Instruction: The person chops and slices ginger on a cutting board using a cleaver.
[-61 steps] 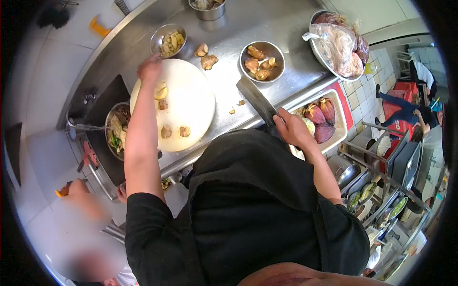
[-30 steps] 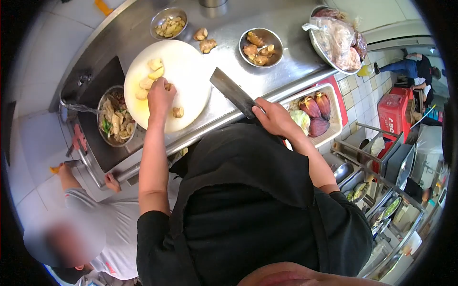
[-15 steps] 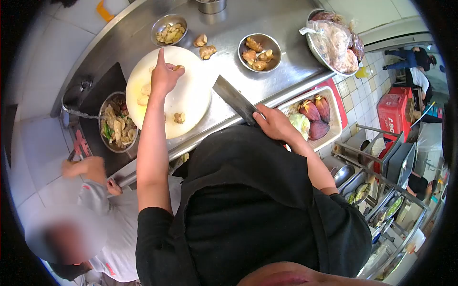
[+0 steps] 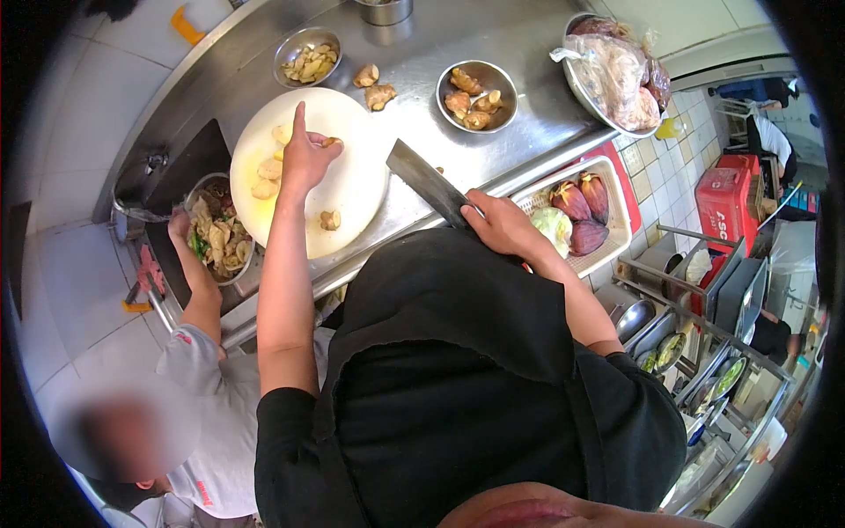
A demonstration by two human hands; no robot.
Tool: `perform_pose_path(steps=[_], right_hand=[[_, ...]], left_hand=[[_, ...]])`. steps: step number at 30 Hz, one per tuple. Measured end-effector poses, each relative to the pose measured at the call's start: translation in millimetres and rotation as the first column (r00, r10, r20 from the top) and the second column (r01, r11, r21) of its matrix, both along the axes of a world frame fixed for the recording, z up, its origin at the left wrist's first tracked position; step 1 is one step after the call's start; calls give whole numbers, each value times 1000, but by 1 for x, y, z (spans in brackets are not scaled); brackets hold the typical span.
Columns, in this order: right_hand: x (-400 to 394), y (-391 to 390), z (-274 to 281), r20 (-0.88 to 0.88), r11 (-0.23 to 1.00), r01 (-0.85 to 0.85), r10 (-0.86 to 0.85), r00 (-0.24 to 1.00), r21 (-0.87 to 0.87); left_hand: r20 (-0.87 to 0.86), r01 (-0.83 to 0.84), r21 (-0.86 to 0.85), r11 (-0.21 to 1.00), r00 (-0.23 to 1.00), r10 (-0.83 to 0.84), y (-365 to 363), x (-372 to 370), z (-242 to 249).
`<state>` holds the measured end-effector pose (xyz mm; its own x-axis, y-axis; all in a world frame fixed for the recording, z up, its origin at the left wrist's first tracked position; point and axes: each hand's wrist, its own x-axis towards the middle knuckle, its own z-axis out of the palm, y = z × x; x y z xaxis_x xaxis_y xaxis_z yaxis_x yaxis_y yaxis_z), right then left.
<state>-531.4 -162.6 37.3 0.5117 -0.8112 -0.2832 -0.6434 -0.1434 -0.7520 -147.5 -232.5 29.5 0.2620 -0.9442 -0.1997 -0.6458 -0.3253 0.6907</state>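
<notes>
My left hand is over the round white cutting board, index finger stretched out. Between its thumb and other fingers is a small piece of ginger, partly hidden. Pale cut ginger pieces lie to the left of that hand, and a ginger chunk sits on the board's lower part. My right hand is closed on the handle of a cleaver, whose wide blade points up and left, apart from the board, over the counter's front edge.
Behind the board are a bowl of ginger trimmings, loose ginger and a metal bowl of ginger. A basket holds banana blossoms. At left, a co-worker's hand touches a bowl of food in the sink.
The co-worker's hand has moved up to the bowl in the sink. My left hand has shifted slightly down and right with the ginger. The cleaver has barely moved.
</notes>
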Motion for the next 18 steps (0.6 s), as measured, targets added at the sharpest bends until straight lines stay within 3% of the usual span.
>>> perform_pose_path(steps=[18], right_hand=[[0, -4, 4, -8, 1000, -2, 3, 1000, 16]], left_hand=[[-64, -15, -22, 1000, 998, 14, 5, 10, -15]])
